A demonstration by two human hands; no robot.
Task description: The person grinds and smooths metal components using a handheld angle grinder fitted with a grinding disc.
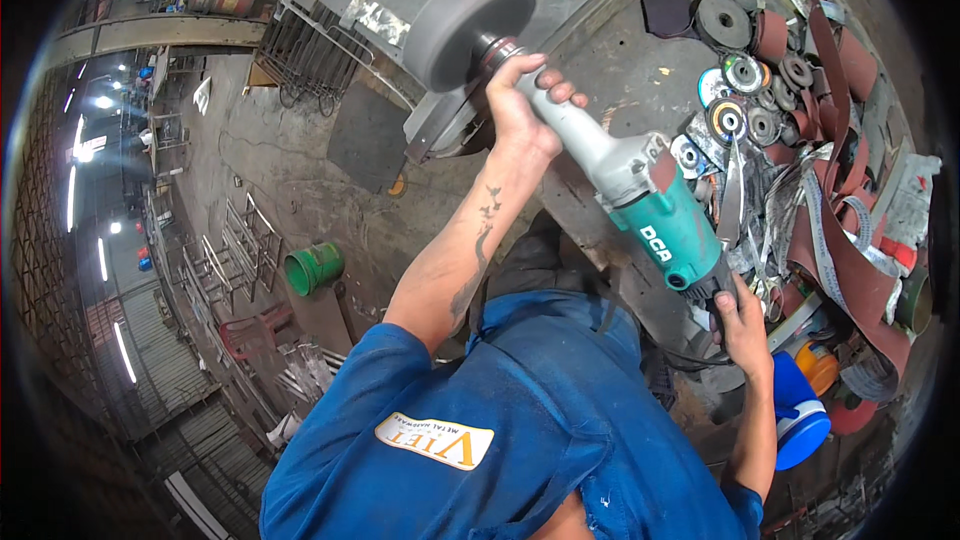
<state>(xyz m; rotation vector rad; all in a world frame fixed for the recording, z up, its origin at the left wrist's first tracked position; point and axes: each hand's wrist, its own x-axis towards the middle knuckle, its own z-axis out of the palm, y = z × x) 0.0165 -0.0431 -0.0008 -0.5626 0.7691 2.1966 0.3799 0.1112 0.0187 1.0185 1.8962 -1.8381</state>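
A teal and grey electric straight grinder (665,215) lies slantwise across the middle of the view, held in both my hands. My left hand (525,110) is wrapped round its pale grey neck, close behind the wheel. At the rear, my right hand (742,325) grips the black handle end; some of its fingers are hidden behind it. A thick, wide grey wheel (450,35) sits on the grinder's front end, its face smooth and blurred. Below the wheel is a metal piece (445,125), partly covered by the wheel and my left hand, so I cannot tell whether they touch.
Abrasive belts (850,270), rolls and discs (725,22) are heaped on the bench at the right. A blue plastic container (800,420) stands near my right forearm. On the floor at left are a green bucket (314,270) and metal frames (240,245).
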